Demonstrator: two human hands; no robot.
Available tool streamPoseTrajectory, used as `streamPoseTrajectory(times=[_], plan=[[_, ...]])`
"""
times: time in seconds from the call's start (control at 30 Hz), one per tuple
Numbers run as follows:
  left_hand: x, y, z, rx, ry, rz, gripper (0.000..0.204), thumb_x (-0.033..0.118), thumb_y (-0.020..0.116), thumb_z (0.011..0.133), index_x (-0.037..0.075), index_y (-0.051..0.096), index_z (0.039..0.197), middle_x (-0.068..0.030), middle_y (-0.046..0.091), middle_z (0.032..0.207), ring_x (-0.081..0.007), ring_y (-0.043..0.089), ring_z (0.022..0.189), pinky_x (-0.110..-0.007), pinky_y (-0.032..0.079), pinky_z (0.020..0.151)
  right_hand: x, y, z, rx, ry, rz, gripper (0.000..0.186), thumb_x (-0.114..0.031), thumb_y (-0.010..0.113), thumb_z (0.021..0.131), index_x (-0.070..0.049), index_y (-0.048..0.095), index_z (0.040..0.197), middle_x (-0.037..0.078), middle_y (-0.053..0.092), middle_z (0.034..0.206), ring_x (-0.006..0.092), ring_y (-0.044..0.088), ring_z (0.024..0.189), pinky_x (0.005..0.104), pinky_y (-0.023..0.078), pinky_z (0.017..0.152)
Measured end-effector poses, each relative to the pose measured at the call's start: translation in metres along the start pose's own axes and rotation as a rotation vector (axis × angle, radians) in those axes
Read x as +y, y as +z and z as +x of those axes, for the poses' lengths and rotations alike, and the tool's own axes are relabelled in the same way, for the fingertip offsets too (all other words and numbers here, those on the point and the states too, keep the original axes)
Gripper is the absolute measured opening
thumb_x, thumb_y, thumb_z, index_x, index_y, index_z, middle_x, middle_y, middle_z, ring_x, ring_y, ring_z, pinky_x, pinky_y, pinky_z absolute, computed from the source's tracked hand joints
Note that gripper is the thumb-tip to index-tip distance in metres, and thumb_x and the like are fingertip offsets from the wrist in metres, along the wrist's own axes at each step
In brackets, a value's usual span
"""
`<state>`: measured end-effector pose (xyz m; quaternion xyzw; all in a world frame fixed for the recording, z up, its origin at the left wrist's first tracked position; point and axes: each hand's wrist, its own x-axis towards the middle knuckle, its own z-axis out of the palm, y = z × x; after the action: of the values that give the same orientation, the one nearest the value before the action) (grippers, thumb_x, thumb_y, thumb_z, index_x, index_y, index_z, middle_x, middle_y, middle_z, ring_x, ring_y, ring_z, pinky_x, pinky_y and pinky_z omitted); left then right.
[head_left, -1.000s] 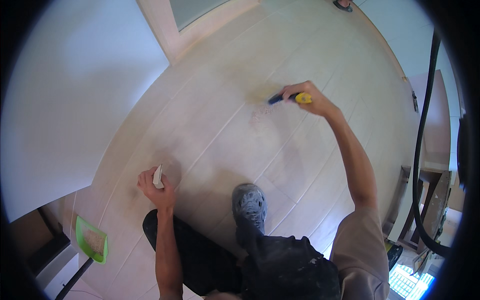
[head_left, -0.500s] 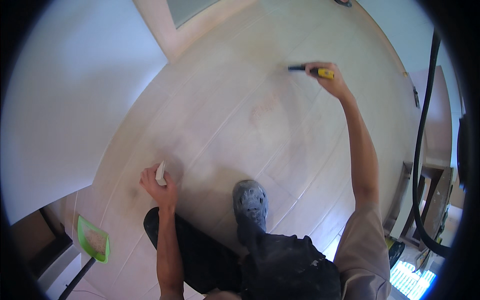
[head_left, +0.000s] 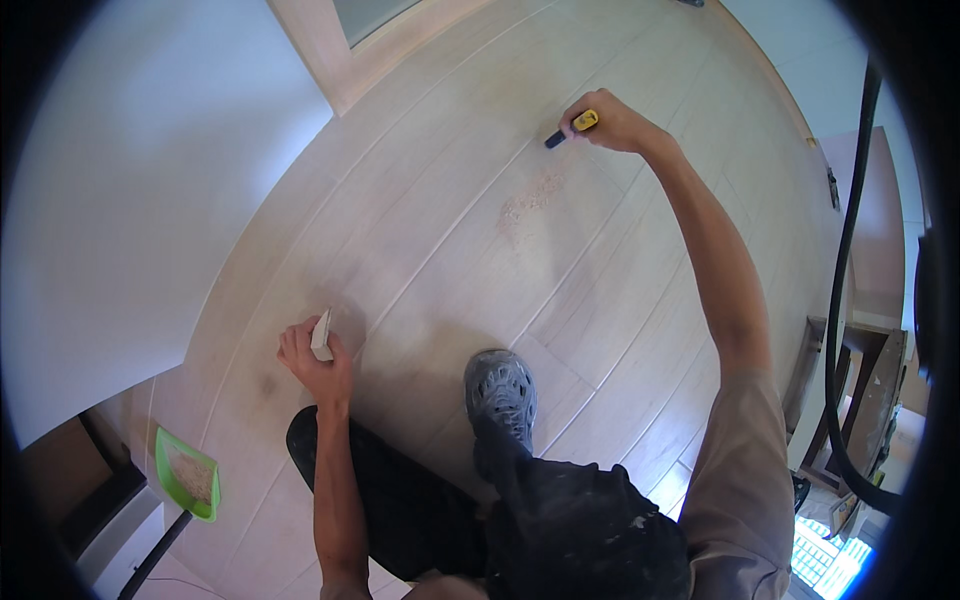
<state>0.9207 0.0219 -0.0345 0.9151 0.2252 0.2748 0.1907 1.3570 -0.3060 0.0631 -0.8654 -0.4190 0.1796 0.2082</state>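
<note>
My right hand [head_left: 610,122] is out ahead over the tiled floor, wrapped round a yellow-and-black handled scraper-like tool [head_left: 585,121]. Its dark end points down toward the floor; the exact kind is hard to make out. Just nearer to me lies a patch of reddish-brown crumbs [head_left: 532,203]. My left hand [head_left: 315,362] is low on the left, with its fingers closed round a small off-white block [head_left: 321,335]. The block stands on edge in the grip, and part of it is hidden by the fingers.
Pale wood-look planks [head_left: 430,190] cover the floor. A green dustpan [head_left: 188,475] with debris in it lies at the lower left. A white panel [head_left: 150,200] borders the left side. At right hangs a black cable [head_left: 845,270] near a wooden frame [head_left: 870,390]. My grey clog [head_left: 500,395] stands in the middle.
My right hand has swung left and slightly away, and the tool's dark end now slants down toward me. The crumbs show more sharply. My left hand has stayed with its block.
</note>
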Motion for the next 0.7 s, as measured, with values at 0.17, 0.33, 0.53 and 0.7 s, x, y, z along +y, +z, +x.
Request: streamPoseTrajectory(times=[0.17,0.33,0.53,0.7], plan=[[0.001,0.003,-0.004,-0.039,-0.08,-0.035,0.028,0.002,0.066,0.078,0.004,0.066,0.105,-0.0095,0.063,0.1,-0.0308,0.058,0.1,-0.044,0.037,0.096,0.003,-0.022,0.007,0.083,0.045,-0.016,0.017,0.013,0.067,0.074,0.002,0.069,0.087,0.009,0.073,0.087,0.0225,0.065,0.083,0.035,0.053,0.082],[0.001,0.007,-0.003,-0.032,-0.027,-0.057,0.028,0.002,0.066,0.078,0.005,0.065,0.106,-0.0087,0.063,0.1,-0.0302,0.057,0.1,-0.044,0.037,0.096,0.012,-0.001,0.011,0.046,-0.034,0.08,0.016,0.01,0.066,0.075,0.002,0.07,0.088,0.009,0.072,0.084,0.0206,0.064,0.08,0.0335,0.052,0.078],[-0.001,0.0,-0.002,-0.043,-0.047,-0.053,0.028,0.003,0.066,0.078,0.005,0.065,0.106,-0.0083,0.063,0.1,-0.0297,0.057,0.101,-0.044,0.037,0.096,0.011,-0.033,0.014,0.173,0.058,-0.061,0.014,0.005,0.067,0.076,-0.001,0.072,0.087,0.01,0.072,0.081,0.0219,0.064,0.075,0.0343,0.053,0.075],[-0.002,0.003,-0.004,-0.036,-0.05,-0.064,0.029,0.003,0.066,0.078,0.005,0.064,0.106,-0.0087,0.063,0.101,-0.0301,0.057,0.102,-0.044,0.036,0.098,0.015,0.011,0.003,0.045,0.052,-0.007,0.015,0.008,0.07,0.076,0.0,0.071,0.089,0.01,0.073,0.084,0.0205,0.065,0.08,0.0346,0.053,0.08]])
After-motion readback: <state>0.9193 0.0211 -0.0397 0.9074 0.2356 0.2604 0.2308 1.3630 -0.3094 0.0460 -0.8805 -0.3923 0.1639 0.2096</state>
